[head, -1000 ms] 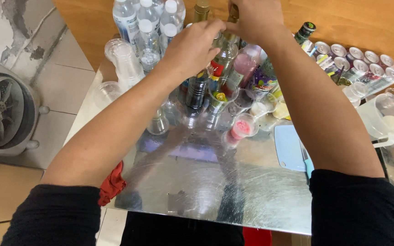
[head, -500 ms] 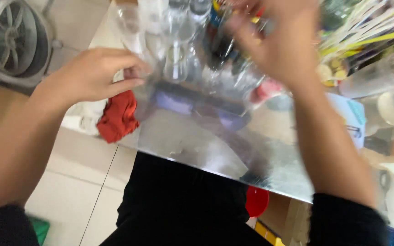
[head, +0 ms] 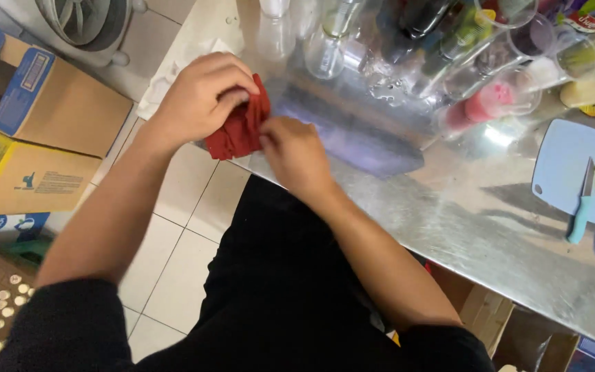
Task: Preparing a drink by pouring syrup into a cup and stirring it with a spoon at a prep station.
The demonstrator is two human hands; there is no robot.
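Note:
A crumpled red cloth (head: 241, 131) lies at the left corner of the shiny metal table (head: 463, 207). My left hand (head: 201, 96) grips the cloth from above and to the left. My right hand (head: 296, 155) pinches its right edge. Both hands sit at the table's near left edge, over the tiled floor (head: 173, 227). Part of the cloth is hidden under my left fingers.
Clear glasses and bottles (head: 408, 41) crowd the table's far side. A light blue cutting board (head: 573, 169) with a blue-handled knife (head: 583, 207) lies at the right. Cardboard boxes (head: 43, 124) and a fan (head: 84, 21) stand on the floor at the left.
Both hands left the bottles at the back of the table and came down to the left corner. They now hold the red cloth. The view has swung left and down.

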